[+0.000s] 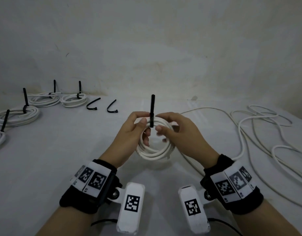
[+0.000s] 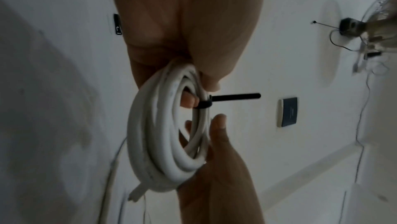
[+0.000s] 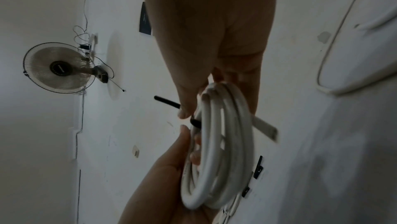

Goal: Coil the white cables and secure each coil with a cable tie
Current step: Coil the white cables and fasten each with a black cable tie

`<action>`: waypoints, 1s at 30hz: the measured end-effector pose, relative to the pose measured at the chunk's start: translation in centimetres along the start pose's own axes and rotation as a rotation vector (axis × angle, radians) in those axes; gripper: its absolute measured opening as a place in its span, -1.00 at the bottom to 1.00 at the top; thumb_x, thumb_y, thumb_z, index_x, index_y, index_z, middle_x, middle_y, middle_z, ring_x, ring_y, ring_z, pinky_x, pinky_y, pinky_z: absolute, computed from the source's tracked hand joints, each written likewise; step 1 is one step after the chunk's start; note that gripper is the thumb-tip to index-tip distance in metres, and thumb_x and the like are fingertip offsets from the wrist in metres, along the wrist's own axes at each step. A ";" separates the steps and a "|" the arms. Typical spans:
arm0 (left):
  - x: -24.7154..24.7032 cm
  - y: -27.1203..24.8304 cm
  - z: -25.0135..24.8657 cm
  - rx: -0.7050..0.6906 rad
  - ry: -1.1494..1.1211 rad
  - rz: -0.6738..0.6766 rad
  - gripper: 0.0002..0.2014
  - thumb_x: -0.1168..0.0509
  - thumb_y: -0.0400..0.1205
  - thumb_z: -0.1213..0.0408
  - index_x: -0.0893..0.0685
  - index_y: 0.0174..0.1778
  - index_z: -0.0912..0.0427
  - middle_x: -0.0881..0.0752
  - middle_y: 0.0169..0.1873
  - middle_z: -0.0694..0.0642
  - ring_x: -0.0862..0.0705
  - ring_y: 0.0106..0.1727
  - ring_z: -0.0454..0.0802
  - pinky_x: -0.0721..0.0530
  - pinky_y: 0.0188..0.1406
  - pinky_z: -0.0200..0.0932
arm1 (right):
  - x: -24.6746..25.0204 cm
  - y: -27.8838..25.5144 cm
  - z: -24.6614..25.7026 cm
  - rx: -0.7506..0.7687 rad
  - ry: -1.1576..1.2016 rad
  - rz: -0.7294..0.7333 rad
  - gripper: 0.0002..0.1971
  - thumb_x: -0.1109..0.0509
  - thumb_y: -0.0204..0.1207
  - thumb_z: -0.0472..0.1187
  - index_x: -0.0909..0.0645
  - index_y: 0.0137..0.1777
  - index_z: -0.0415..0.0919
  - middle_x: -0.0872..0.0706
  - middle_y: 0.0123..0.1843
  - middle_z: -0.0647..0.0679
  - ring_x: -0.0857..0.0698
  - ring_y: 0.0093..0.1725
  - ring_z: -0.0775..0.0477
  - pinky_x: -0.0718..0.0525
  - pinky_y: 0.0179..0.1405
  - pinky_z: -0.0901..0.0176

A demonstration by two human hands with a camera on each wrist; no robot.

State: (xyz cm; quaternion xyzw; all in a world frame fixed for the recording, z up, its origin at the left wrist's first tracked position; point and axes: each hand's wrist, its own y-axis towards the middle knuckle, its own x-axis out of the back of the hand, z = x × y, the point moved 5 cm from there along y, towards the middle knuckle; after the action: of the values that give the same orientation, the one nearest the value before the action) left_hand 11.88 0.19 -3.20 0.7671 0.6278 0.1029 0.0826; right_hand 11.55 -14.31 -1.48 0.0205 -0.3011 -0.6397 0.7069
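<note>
A coil of white cable point(image 1: 153, 152) is held upright above the table in the middle of the head view. A black cable tie point(image 1: 152, 108) is wrapped round its top, with the tail pointing straight up. My left hand point(image 1: 143, 128) grips the coil left of the tie, thumb in front and fingers point(image 2: 189, 100) through the loop. My right hand point(image 1: 161, 132) grips it right of the tie, its thumb point(image 3: 187, 109) against the tie's band. The left wrist view shows the coil point(image 2: 163, 142) edge-on with the tie point(image 2: 234, 96) sticking out. A cable end point(image 3: 265, 127) juts from the coil point(image 3: 223, 142).
Several tied coils point(image 1: 17, 114) lie along the table's far left, tie tails up. Two loose black ties point(image 1: 93, 104) point(image 1: 112, 107) lie beyond my hands. Uncoiled white cables point(image 1: 259, 126) sprawl over the right side. A wall point(image 1: 164, 48) bounds the table behind.
</note>
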 end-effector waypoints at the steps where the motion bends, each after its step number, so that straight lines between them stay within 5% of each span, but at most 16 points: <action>1: -0.2 0.0 0.0 -0.012 0.031 0.034 -0.80 -0.04 0.76 0.21 -0.54 0.20 0.06 -0.57 -0.43 0.01 -0.53 -0.50 -0.09 -0.56 -0.39 -0.16 | 0.3 0.0 0.3 0.023 -0.033 -0.043 -0.79 -0.48 0.50 -0.12 -0.63 0.12 0.03 -0.65 0.05 0.07 -0.74 -0.05 0.13 -0.68 -0.06 0.37; 7: -2.0 -0.6 -0.1 -0.019 0.086 0.187 -0.77 -0.02 0.77 0.27 -0.53 0.24 0.04 -0.50 -0.40 0.08 -0.48 -0.50 -0.06 -0.60 -0.38 -0.18 | 1.6 -0.2 1.4 0.158 -0.152 -0.252 -0.85 -0.52 0.44 -0.32 -0.65 -0.25 -0.08 -0.73 -0.21 0.04 -0.69 -0.17 0.15 -0.59 -0.25 0.48; 11: -2.6 -0.7 -0.3 -0.007 0.085 0.215 -0.79 -0.02 0.77 0.27 -0.52 0.21 0.02 -0.46 -0.40 0.08 -0.47 -0.51 -0.06 -0.61 -0.37 -0.14 | 2.3 -0.1 1.3 0.164 -0.182 -0.325 -0.89 -0.52 0.43 -0.35 -0.66 -0.28 -0.23 -0.74 -0.29 0.05 -0.69 -0.19 0.13 -0.54 -0.28 0.51; 16: -2.6 -0.5 -0.6 -0.050 0.113 0.181 -0.80 -0.03 0.77 0.26 -0.52 0.21 0.04 -0.43 -0.36 0.13 -0.45 -0.48 -0.08 -0.62 -0.35 -0.19 | 2.7 0.2 1.3 0.144 -0.122 -0.345 -0.91 -0.51 0.44 -0.33 -0.69 -0.28 -0.24 -0.76 -0.28 0.03 -0.69 -0.24 0.19 -0.52 -0.21 0.54; 20: -1.2 -0.3 -0.6 -0.078 0.109 0.087 -0.80 -0.03 0.76 0.28 -0.52 0.20 0.04 -0.46 -0.39 0.08 -0.45 -0.49 -0.13 -0.60 -0.39 -0.21 | 1.5 0.6 0.4 0.046 -0.091 -0.128 -0.96 -0.45 0.53 -0.18 -0.67 -0.09 -0.14 -0.74 -0.21 0.14 -0.68 -0.20 0.27 -0.58 -0.18 0.48; 23: 0.0 0.0 -0.7 -0.080 0.020 0.011 -0.80 -0.03 0.77 0.26 -0.51 0.20 -0.02 -0.51 -0.42 0.01 -0.48 -0.48 -0.11 -0.59 -0.37 -0.14 | -0.1 0.1 -0.9 -0.126 0.044 0.035 -0.84 -0.35 0.60 -0.05 -0.58 0.04 -0.12 -0.74 -0.26 0.03 -0.76 -0.24 0.06 -0.68 -0.30 0.24; 25: 0.4 0.1 -0.8 -0.074 -0.037 -0.004 -0.78 -0.05 0.75 0.20 -0.49 0.27 -0.06 -0.56 -0.37 0.01 -0.55 -0.42 -0.11 -0.62 -0.28 -0.11 | -0.8 0.1 -0.7 -0.129 0.136 0.012 -0.80 -0.27 0.66 -0.08 -0.56 0.05 -0.22 -0.69 -0.38 -0.02 -0.75 -0.34 -0.09 -0.65 -0.48 0.15; 30: 1.3 0.2 -0.6 0.017 -0.118 -0.045 -0.72 -0.04 0.75 0.11 -0.44 0.35 0.01 -0.67 -0.19 0.08 -0.73 -0.17 -0.16 -0.73 -0.11 -0.22 | -1.3 1.8 -0.1 -0.132 0.254 -0.184 -0.73 -0.21 0.70 -0.11 -0.55 0.07 -0.35 -0.57 -0.45 0.01 -0.56 -0.46 -0.04 -0.55 -0.60 0.13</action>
State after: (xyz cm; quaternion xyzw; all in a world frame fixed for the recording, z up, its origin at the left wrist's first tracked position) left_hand 12.13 1.46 -2.51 0.7583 0.6397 0.0502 0.1150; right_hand 13.22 -12.88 -1.36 0.0823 -0.1637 -0.7123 0.6775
